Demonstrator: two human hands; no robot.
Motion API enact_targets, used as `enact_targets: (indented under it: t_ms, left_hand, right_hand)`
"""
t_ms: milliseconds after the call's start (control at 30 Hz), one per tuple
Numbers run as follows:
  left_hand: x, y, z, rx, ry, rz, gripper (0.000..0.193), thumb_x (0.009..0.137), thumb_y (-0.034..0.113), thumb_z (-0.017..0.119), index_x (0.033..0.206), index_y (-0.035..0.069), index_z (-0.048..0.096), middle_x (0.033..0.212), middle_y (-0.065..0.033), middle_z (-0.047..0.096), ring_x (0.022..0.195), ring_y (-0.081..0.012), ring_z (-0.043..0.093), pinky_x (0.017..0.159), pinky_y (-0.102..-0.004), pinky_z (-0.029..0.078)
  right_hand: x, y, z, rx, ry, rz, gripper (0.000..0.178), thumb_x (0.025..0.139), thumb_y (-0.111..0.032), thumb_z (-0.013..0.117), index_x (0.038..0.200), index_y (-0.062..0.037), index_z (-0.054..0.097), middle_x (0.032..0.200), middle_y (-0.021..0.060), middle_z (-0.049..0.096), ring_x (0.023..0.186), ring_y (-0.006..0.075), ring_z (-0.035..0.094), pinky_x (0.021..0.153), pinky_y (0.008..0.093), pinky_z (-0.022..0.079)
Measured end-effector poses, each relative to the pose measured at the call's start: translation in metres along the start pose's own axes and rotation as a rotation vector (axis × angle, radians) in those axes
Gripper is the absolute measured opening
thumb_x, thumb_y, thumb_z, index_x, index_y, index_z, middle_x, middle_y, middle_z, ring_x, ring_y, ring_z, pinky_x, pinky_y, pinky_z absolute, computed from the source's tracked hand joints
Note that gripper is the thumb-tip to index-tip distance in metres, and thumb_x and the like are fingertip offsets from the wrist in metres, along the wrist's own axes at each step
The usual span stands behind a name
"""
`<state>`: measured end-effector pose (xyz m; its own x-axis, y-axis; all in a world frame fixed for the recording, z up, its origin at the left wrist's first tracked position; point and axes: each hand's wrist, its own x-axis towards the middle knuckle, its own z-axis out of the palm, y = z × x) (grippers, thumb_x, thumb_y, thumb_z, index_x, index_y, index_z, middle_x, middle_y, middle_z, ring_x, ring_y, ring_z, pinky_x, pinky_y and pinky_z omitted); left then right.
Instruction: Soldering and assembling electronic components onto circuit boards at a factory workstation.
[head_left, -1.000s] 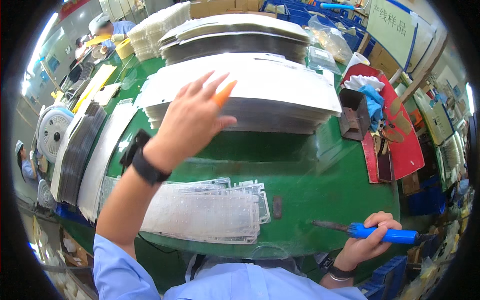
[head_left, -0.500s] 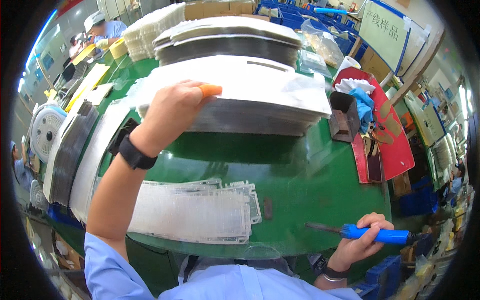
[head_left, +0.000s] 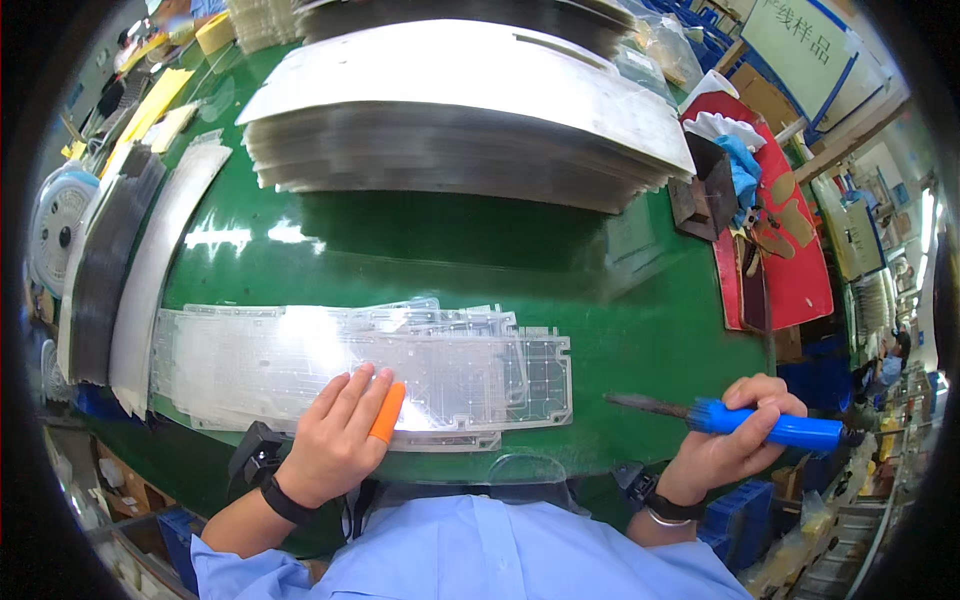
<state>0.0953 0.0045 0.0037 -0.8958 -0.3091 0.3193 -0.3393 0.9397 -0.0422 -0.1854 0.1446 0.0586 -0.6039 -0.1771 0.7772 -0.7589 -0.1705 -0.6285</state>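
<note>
My left hand (head_left: 345,430), an orange finger cot on one finger, lies with fingers stretched over a pile of clear plastic panels (head_left: 250,370) at the front of the green table. Its fingertips touch the top panel, which juts out to the right of the others. In my right hand (head_left: 735,445) is a blue-handled soldering iron (head_left: 770,428), fingers wrapped round the handle. Its dark tip points left, above the table and apart from the panels. Behind them stands a tall stack of white-topped sheets (head_left: 470,80).
Another sheet stack (head_left: 110,250) and a white fan (head_left: 62,225) stand at the left. On the right, a dark metal box (head_left: 705,190) sits beside a red board (head_left: 800,270) with a blue cloth (head_left: 740,165). A second stack rises behind the white-topped one.
My left hand has come down from the white-topped stack onto the clear panels, where a panel now sticks out further right. My right hand still holds the soldering iron, slightly higher. The view has tilted down.
</note>
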Motion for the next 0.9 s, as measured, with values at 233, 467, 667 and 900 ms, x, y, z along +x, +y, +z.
enact_targets:
  t_ms: [233,467,667,900]
  left_hand:
    - [-0.013,-0.002,0.003,0.045,0.031,-0.089,0.028,0.073,0.007,0.06,0.099,-0.001,0.066,0.11,-0.0152,0.061,0.102,-0.0297,0.059,0.087,-0.0395,0.047]
    - [-0.015,-0.008,-0.001,-0.014,0.002,-0.073,0.035,0.084,0.031,0.058,0.098,0.0,0.066,0.107,-0.0161,0.061,0.103,-0.0296,0.058,0.085,-0.0404,0.048]
    - [-0.015,-0.008,0.0,-0.08,-0.019,-0.078,0.053,0.083,0.047,0.052,0.099,-0.002,0.065,0.109,-0.018,0.06,0.105,-0.0325,0.056,0.086,-0.0414,0.046]
    - [0.014,-0.002,-0.011,-0.272,-0.069,-0.058,0.055,0.08,0.048,0.055,0.1,-0.003,0.063,0.115,-0.016,0.056,0.109,-0.0331,0.052,0.089,-0.0417,0.044]
  right_hand:
    - [-0.004,-0.011,0.046,0.109,-0.194,0.01,0.023,0.091,-0.025,0.052,0.087,-0.0062,0.039,0.065,0.0075,0.048,0.059,0.0133,0.044,0.057,0.0262,0.036]
    - [-0.008,-0.011,0.065,0.13,-0.365,0.021,0.019,0.09,-0.019,0.054,0.089,-0.0051,0.04,0.069,0.0093,0.051,0.06,0.0129,0.046,0.055,0.025,0.037]
    - [-0.01,-0.005,0.068,0.172,-0.385,0.007,0.02,0.09,-0.018,0.056,0.09,-0.0049,0.041,0.07,0.0089,0.052,0.06,0.013,0.048,0.054,0.0245,0.039]
    - [-0.014,-0.007,0.068,0.199,-0.414,0.021,0.021,0.088,-0.017,0.058,0.089,-0.0044,0.041,0.072,0.0094,0.052,0.061,0.0129,0.048,0.055,0.0242,0.039]
